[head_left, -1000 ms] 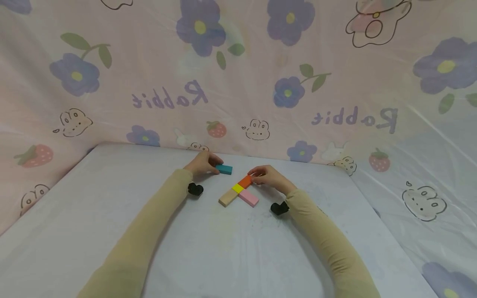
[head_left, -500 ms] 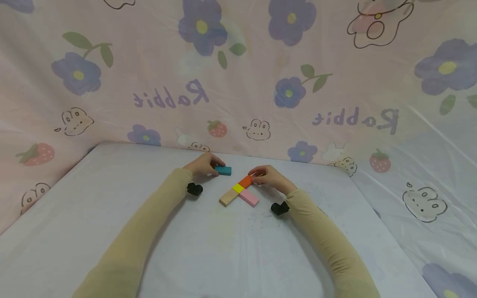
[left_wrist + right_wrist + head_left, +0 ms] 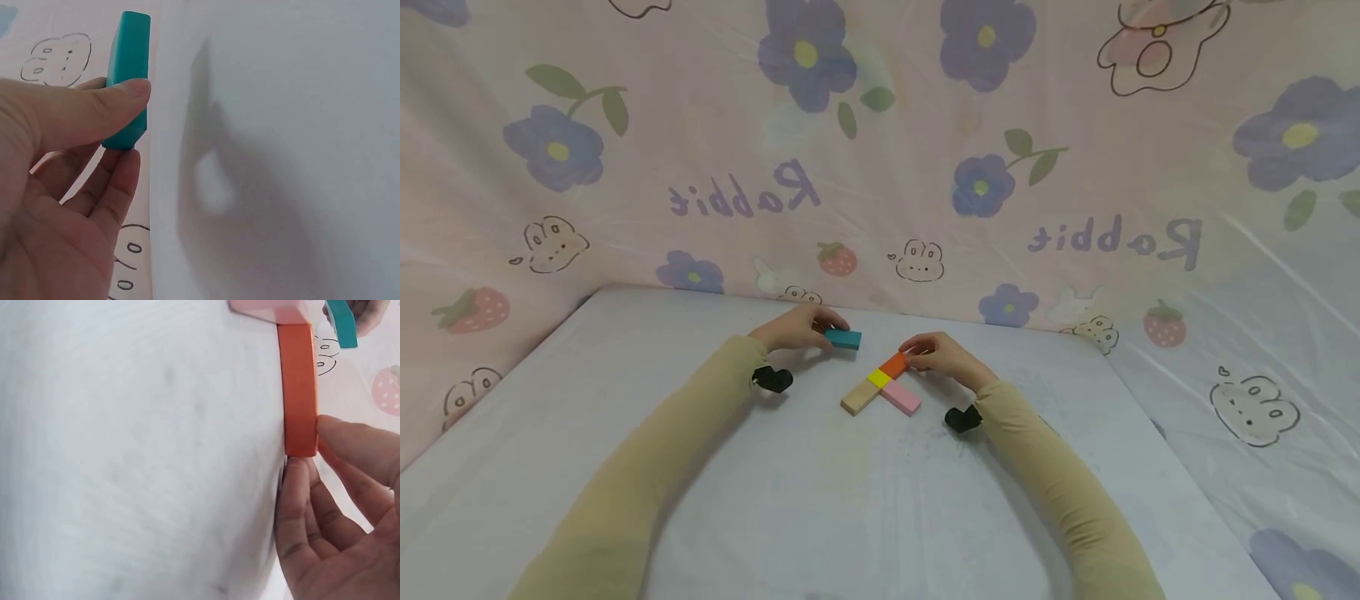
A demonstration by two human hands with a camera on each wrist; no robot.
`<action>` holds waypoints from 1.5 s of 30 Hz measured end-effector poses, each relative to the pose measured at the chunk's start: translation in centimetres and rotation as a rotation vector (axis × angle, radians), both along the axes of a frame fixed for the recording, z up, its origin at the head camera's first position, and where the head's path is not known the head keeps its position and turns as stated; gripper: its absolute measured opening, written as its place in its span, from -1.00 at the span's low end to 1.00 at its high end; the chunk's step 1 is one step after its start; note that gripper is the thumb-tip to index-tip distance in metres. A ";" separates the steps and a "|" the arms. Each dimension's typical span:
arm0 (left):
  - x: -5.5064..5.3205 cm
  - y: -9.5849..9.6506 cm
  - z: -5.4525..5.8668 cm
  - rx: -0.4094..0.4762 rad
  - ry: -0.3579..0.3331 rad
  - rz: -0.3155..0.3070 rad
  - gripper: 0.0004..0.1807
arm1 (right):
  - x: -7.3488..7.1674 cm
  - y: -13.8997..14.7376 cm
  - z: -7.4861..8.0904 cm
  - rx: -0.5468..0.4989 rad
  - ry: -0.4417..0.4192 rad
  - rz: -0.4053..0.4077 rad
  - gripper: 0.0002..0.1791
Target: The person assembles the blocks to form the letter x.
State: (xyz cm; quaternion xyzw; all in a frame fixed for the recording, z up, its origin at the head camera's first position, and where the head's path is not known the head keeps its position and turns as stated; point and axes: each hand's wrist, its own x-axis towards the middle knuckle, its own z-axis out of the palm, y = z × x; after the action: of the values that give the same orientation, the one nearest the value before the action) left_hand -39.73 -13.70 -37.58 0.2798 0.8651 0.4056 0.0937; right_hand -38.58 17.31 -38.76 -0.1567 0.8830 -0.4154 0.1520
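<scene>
My left hand (image 3: 797,327) pinches a teal rectangular block (image 3: 844,339) by one end. In the left wrist view the thumb lies across the teal block's face, other fingers sit behind and beneath it, and a shadow falls on the table beside it. My right hand (image 3: 943,354) has thumb and fingertips on the outer end of an orange block (image 3: 299,394), which lies flat. The orange block's other end meets a small yellow block (image 3: 878,380). From the yellow one, a tan wooden block (image 3: 860,397) extends toward the near left and a pink block (image 3: 900,398) toward the near right.
All of this is on a white-covered table (image 3: 850,517). Behind and on both sides hangs a pale curtain (image 3: 880,150) with flowers, rabbits and strawberries. Black wrist-worn pieces show beside each cuff, the left one (image 3: 773,380) and the right one (image 3: 962,419).
My left hand and forearm have shifted left, carrying the teal block slightly left and away from the joined blocks. The right hand stays at the orange block, and the joined blocks keep their arrangement.
</scene>
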 end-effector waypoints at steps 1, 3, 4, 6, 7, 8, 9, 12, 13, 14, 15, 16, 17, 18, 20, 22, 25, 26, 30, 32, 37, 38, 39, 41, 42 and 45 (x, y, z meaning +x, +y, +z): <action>0.1 -0.1 0.0 0.000 -0.003 -0.011 -0.56 | 0.0 0.0 0.0 0.002 -0.003 -0.002 -0.71; 0.4 -0.3 0.0 -0.009 -0.003 -0.035 -0.57 | 0.0 0.0 0.1 0.002 -0.006 0.000 -0.71; 0.5 -0.4 -0.1 -0.013 -0.002 -0.049 -0.57 | -0.1 -0.1 0.1 0.001 -0.009 -0.001 -0.71; 0.8 -0.5 -0.2 -0.016 -0.004 -0.080 -0.57 | -0.1 0.0 0.1 -0.002 -0.010 0.001 -0.71; 0.9 -0.5 -0.3 -0.018 -0.006 -0.087 -0.57 | -0.1 0.0 0.1 -0.002 -0.007 0.005 -0.71; 1.1 -0.6 -0.4 -0.017 -0.005 -0.097 -0.57 | -0.1 0.0 0.1 -0.004 -0.005 0.009 -0.71; 1.2 -0.6 -0.5 -0.013 -0.007 -0.106 -0.57 | -0.1 0.0 0.1 -0.003 -0.002 0.012 -0.70; 1.5 -0.7 -0.8 -0.005 -0.011 -0.121 -0.58 | -0.2 0.0 0.1 -0.005 -0.003 0.012 -0.70; 1.6 -0.7 -0.9 -0.004 -0.009 -0.126 -0.58 | -0.2 0.0 0.0 -0.004 -0.003 0.011 -0.70; 1.7 -0.7 -1.0 -0.002 -0.011 -0.130 -0.58 | -0.2 0.0 0.0 -0.004 -0.004 0.008 -0.70; 1.7 -0.8 -1.1 0.000 -0.013 -0.134 -0.58 | -0.2 0.1 -0.1 -0.003 -0.006 0.006 -0.70; 1.7 -0.8 -1.2 -0.001 -0.014 -0.136 -0.58 | -0.2 0.1 -0.1 -0.004 -0.008 0.004 -0.70; 1.7 -0.8 -1.3 0.000 -0.017 -0.138 -0.59 | -0.2 0.1 -0.1 -0.004 -0.008 0.004 -0.70; 1.7 -0.8 -1.4 -0.002 -0.017 -0.138 -0.59 | -0.2 0.1 -0.1 -0.004 -0.008 0.003 -0.70; 1.7 -0.8 -1.5 -0.008 -0.022 -0.136 -0.59 | -0.2 0.1 -0.2 -0.003 -0.009 0.002 -0.70; 1.7 -0.8 -1.5 -0.016 -0.019 -0.136 -0.60 | -0.2 0.1 -0.1 -0.001 -0.010 -0.002 -0.70; 2.1 -0.7 -1.3 -0.010 -0.020 -0.145 -0.61 | -0.1 0.0 0.0 0.003 -0.010 -0.009 -0.70; 2.1 -0.6 -1.3 -0.009 -0.017 -0.150 -0.61 | -0.1 0.0 0.0 0.004 -0.010 -0.010 -0.70; 2.2 -0.1 -1.3 -0.018 -0.012 -0.148 -0.61 | -0.1 -0.1 0.0 0.002 -0.007 -0.010 -0.70; 1.8 0.2 -1.5 -0.033 -0.009 -0.139 -0.60 | -0.1 0.0 -0.1 -0.003 -0.003 -0.005 -0.70; 1.7 1.1 -1.5 -0.044 -0.005 -0.131 -0.59 | -0.2 0.1 -0.2 -0.009 0.005 0.005 -0.70; 1.6 1.2 -1.5 -0.046 -0.003 -0.130 -0.59 | -0.2 0.1 -0.2 -0.010 0.006 0.005 -0.70; 1.6 1.3 -1.5 -0.048 -0.002 -0.132 -0.59 | -0.2 0.1 -0.2 -0.010 0.007 0.005 -0.70; 1.4 1.5 -1.6 -0.051 -0.001 -0.136 -0.60 | -0.2 0.1 -0.2 -0.010 0.010 0.010 -0.70; 1.4 1.6 -1.6 -0.051 -0.001 -0.139 -0.60 | -0.2 0.1 -0.2 -0.011 0.009 0.009 -0.70; 1.3 1.8 -1.5 -0.052 -0.001 -0.148 -0.61 | -0.1 0.1 -0.1 -0.007 0.008 0.010 -0.70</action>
State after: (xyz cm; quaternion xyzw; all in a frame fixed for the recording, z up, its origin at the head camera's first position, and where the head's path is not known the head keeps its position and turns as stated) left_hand -38.43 -11.88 -39.05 0.3405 0.8522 0.3749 0.1311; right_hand -38.72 17.40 -38.83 -0.1634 0.8814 -0.4170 0.1501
